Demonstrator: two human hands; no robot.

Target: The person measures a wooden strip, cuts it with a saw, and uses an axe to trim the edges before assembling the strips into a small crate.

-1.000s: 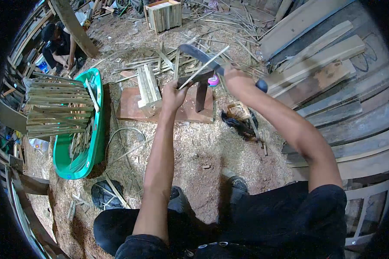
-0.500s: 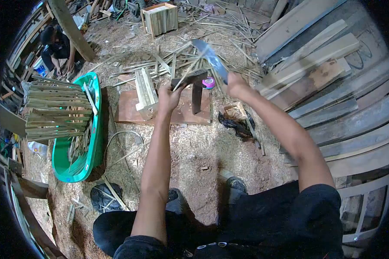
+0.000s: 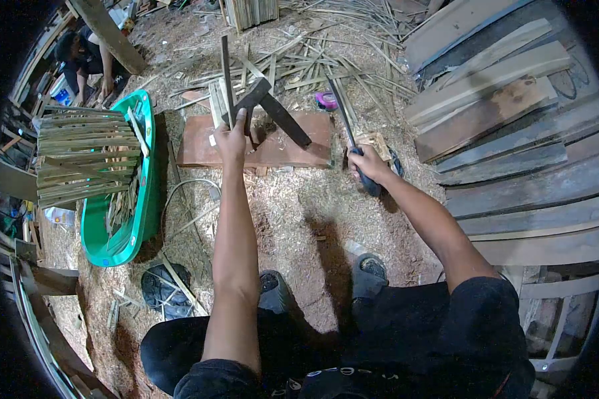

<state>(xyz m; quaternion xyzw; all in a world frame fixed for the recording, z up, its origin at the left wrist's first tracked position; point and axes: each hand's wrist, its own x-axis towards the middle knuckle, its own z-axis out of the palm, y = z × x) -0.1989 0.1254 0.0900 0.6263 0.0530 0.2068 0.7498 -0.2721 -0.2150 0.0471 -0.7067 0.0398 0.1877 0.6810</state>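
My left hand (image 3: 229, 141) is closed around the lower end of a narrow wooden strip (image 3: 225, 73), which stands nearly upright. A dark wooden T-shaped piece (image 3: 283, 120) extends from the same hand and slants down to the right over a reddish-brown board (image 3: 203, 149). The fingers partly hide how it is gripped. In my right hand (image 3: 369, 163) is a large knife (image 3: 343, 113), held by its black handle with the blade pointing up and slightly left. The blade is apart from the strip.
Left stands a green plastic tub (image 3: 146, 126) holding bundled wooden strips (image 3: 86, 156). A pink tape measure (image 3: 326, 100) lies beyond the board. Loose strips (image 3: 306, 63) litter the floor ahead. Planks (image 3: 492, 120) lie on the right. Another person (image 3: 86, 60) crouches at far left.
My right hand has come down with the knife, whose blade has turned more upright. The strip in my left hand has swung from slanting right to nearly upright, and the T-shaped piece has tilted.
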